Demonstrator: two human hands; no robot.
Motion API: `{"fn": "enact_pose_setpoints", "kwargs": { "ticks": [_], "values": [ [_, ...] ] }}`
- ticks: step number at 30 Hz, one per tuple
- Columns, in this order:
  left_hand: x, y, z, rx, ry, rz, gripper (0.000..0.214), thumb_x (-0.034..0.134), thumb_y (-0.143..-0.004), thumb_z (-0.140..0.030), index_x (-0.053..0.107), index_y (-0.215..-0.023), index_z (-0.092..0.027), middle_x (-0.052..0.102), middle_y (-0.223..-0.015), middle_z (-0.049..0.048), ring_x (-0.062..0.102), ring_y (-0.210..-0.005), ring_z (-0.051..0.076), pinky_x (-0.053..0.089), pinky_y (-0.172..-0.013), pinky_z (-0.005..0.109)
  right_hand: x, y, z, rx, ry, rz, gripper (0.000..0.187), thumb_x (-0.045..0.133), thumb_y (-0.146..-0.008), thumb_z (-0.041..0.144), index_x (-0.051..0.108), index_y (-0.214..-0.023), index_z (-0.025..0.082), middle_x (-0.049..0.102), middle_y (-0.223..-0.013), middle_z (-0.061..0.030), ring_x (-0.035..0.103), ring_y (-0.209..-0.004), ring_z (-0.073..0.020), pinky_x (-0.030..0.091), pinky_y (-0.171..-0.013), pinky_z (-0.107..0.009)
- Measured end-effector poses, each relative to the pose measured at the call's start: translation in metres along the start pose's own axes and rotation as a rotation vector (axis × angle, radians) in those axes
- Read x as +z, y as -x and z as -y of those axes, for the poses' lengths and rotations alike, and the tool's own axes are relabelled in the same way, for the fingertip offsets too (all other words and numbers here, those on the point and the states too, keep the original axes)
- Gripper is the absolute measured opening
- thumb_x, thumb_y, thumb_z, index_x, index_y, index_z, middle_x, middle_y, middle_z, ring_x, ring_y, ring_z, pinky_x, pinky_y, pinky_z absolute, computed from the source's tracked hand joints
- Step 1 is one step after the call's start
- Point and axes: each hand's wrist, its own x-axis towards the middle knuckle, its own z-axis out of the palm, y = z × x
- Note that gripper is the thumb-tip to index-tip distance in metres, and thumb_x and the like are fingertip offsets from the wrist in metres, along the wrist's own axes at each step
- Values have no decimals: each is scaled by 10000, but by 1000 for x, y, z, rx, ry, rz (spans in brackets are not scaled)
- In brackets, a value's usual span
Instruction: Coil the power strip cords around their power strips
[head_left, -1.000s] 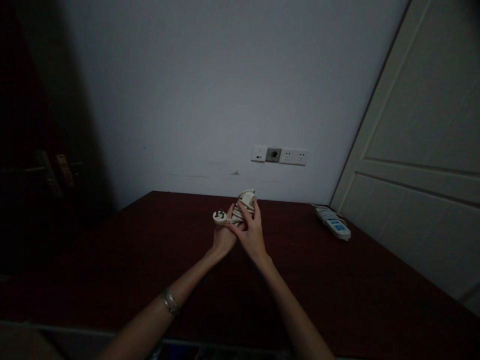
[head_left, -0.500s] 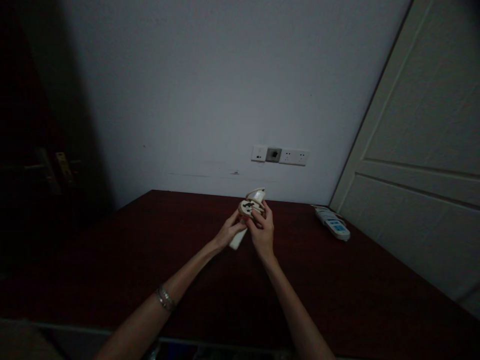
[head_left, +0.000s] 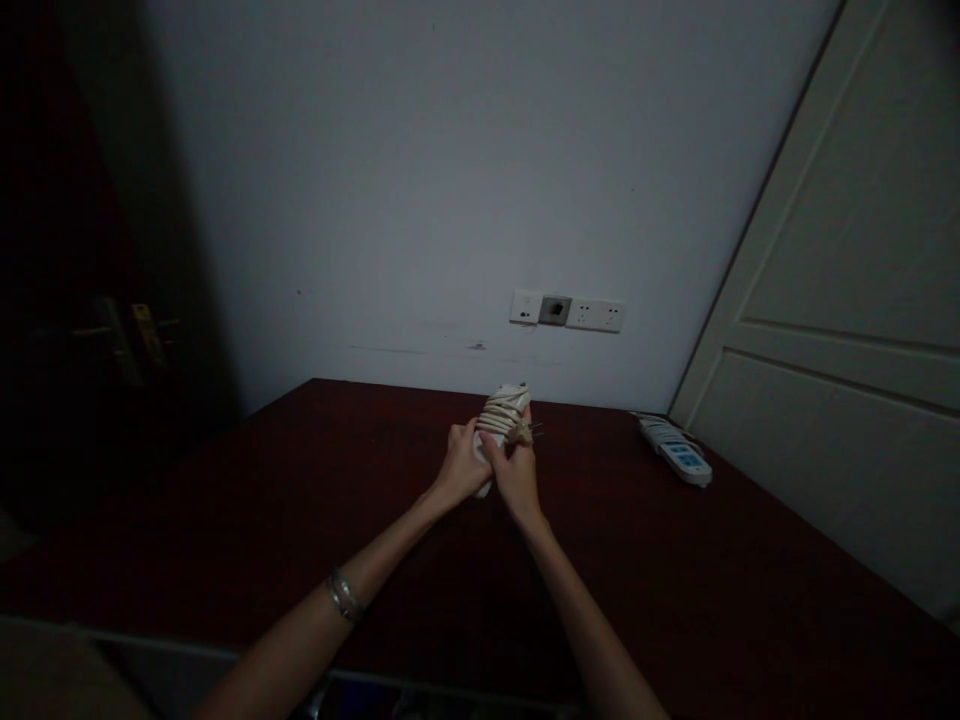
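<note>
A white power strip (head_left: 486, 440) is up over the table, tilted, with its cream cord (head_left: 501, 412) wound in several turns around its far part. My left hand (head_left: 460, 468) is closed around the near part of the strip from the left. From the right, my right hand (head_left: 516, 476) is closed on the strip too, its thumb lying across the front. By the right fingers the plug (head_left: 520, 432) sticks out to the right, its thin prongs showing. The fingers behind the strip are hidden.
The dark red table (head_left: 337, 480) meets the wall at the back. Another white power strip (head_left: 679, 455) with a wound cord lies at its right edge. Wall sockets (head_left: 595, 315) sit above the table, a pale door panel (head_left: 840, 380) stands at the right, and door handles (head_left: 146, 332) show at the left.
The power strip has been turned in my hands: the wound cord now faces me, and the plug, whose face was towards me, now points right. My view has shifted slightly left.
</note>
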Motion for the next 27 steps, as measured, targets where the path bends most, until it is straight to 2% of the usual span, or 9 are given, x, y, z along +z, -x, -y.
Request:
{"fn": "enact_pose_setpoints", "kwargs": {
  "ticks": [4,7,11,14,16,19,22,25,27],
  "values": [
    [5,13,-8,80,-211,-23,652,553,-688,-200,345,-1295,-85,413,-1080,141,420,-1063,256,373,-927,388,-2,-1,-1,58,-111,-94,805,512,-803,420,102,-1414,95,478,-1279,-196,525,-1105,-212,400,-940,-351],
    [6,17,-13,67,-207,-4,717,586,-671,-246,306,-1314,-98,381,-1120,145,405,-1092,270,387,-911,390,-5,-3,-4,96,-176,-127,788,540,-780,405,176,-1400,83,508,-1254,-188,534,-1091,-216,404,-935,-357],
    [2,10,-13,41,113,90,824,700,-562,-281,338,-1288,-138,405,-1144,124,435,-1099,256,355,-947,367,-13,-10,-15,120,-349,-159,779,596,-735,372,254,-1375,87,522,-1243,-169,546,-1068,-224,405,-937,-378],
    [0,0,-8,-165,478,103,599,640,-651,-354,452,-1178,-140,526,-1033,97,533,-945,218,424,-815,328,-19,-14,-21,165,-454,-146,837,646,-683,382,266,-1365,82,485,-1281,-180,522,-1103,-243,398,-949,-397],
    [-1,-5,-3,-320,672,109,453,585,-720,-412,531,-1067,-127,583,-938,87,564,-803,184,438,-710,293,-19,-15,-23,211,-534,-78,881,668,-657,397,252,-1370,89,487,-1280,-180,524,-1104,-253,408,-938,-410],
    [0,-7,3,-408,887,261,414,624,-710,-434,611,-947,-96,628,-866,95,572,-702,155,437,-663,269,-15,-11,-24,228,-613,58,874,669,-662,409,250,-1375,127,524,-1247,-154,535,-1098,-245,413,-937,-409],
    [0,-5,5,-412,960,303,390,672,-681,-402,641,-913,-91,655,-814,89,580,-654,145,438,-635,257,-11,-7,-26,222,-593,108,826,643,-687,439,269,-1365,149,521,-1254,-134,528,-1110,-225,411,-943,-384],
    [1,-5,7,-422,883,210,379,692,-658,-396,651,-878,-89,657,-728,68,569,-581,130,426,-576,243,-13,-6,-28,233,-434,118,710,603,-705,498,396,-1286,146,551,-1217,-118,533,-1095,-218,432,-914,-356],
    [3,-6,10,-418,808,142,383,700,-646,-399,650,-868,-91,653,-704,58,562,-560,123,420,-553,235,-16,-6,-28,259,-300,123,583,537,-736,549,525,-1153,142,612,-1113,-103,563,-1041,-215,459,-866,-331]
  ]
}}
